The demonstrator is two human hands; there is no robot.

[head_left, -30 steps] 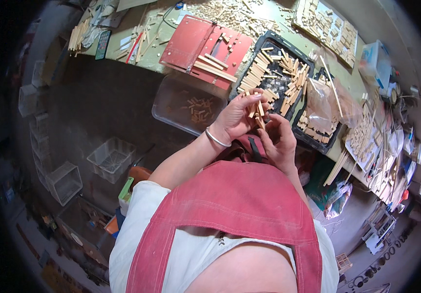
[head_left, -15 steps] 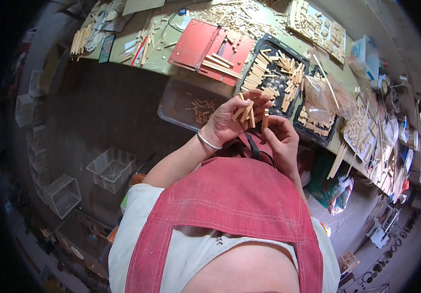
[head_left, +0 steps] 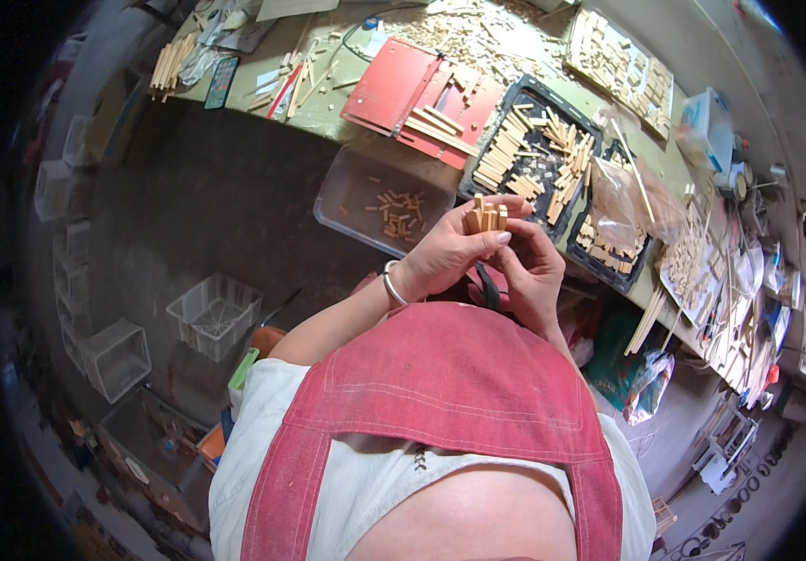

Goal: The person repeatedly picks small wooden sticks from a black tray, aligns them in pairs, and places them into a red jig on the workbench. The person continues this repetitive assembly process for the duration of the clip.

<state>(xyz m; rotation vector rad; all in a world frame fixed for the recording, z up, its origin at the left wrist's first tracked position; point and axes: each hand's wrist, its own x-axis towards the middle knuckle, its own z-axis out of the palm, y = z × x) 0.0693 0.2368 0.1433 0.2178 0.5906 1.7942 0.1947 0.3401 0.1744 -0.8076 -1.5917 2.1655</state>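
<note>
A small bundle of short wooden sticks (head_left: 487, 218) stands upright between my two hands, in front of my red apron. My left hand (head_left: 454, 245), with a white bracelet at the wrist, wraps round the bundle, its thumb across the front. My right hand (head_left: 534, 269) meets it from the right, fingers bent and closed against the sticks; its fingertips are partly hidden. Just left of the hands a clear plastic bin (head_left: 335, 208) holds several small wood pieces. Beyond them, a black tray (head_left: 566, 210) carries many similar sticks.
A red jig board (head_left: 389, 89) lies on the green workbench (head_left: 323, 117), among heaped offcuts. A smaller black tray (head_left: 622, 280) with a plastic bag (head_left: 616, 201) stands to the right. White crates (head_left: 216, 313) sit on the floor at left. Long sticks jut over the bench's right edge.
My hands have come together; the loosely fanned sticks in my left palm and the stick in my right fingers now form one upright bundle. The view has shifted slightly.
</note>
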